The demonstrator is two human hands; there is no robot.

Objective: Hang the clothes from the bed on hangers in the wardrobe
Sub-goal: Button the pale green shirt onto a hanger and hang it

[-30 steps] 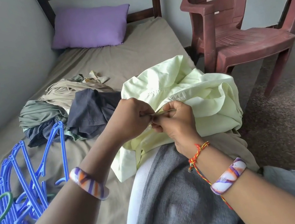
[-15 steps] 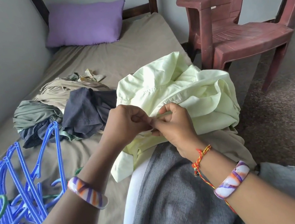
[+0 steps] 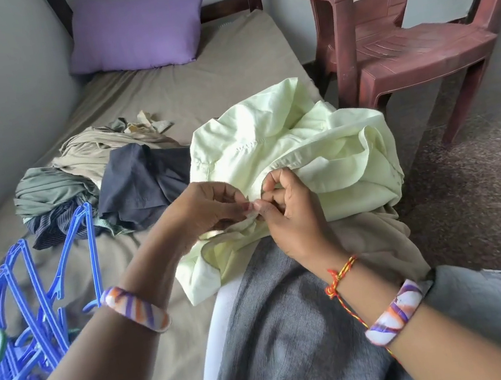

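A pale green shirt (image 3: 308, 156) lies bunched over my lap at the bed's edge. My left hand (image 3: 210, 208) and my right hand (image 3: 291, 213) meet at its front edge, fingertips pinching the fabric together at one small spot. A pile of clothes (image 3: 103, 184) in beige, olive, striped and dark navy sits on the brown bed (image 3: 195, 78) to the left. Several blue plastic hangers (image 3: 35, 291) are heaped at the lower left, with a green one among them. The wardrobe is out of view.
A purple pillow (image 3: 137, 32) rests at the head of the bed against the wall. A maroon plastic chair (image 3: 398, 37) stands on the speckled floor to the right of the bed. A grey wall runs along the bed's left side.
The view has tilted slightly, so everything sits a little lower and nearer. Both hands stay at the same spot on the green shirt, fingers shifting slightly on the fabric.
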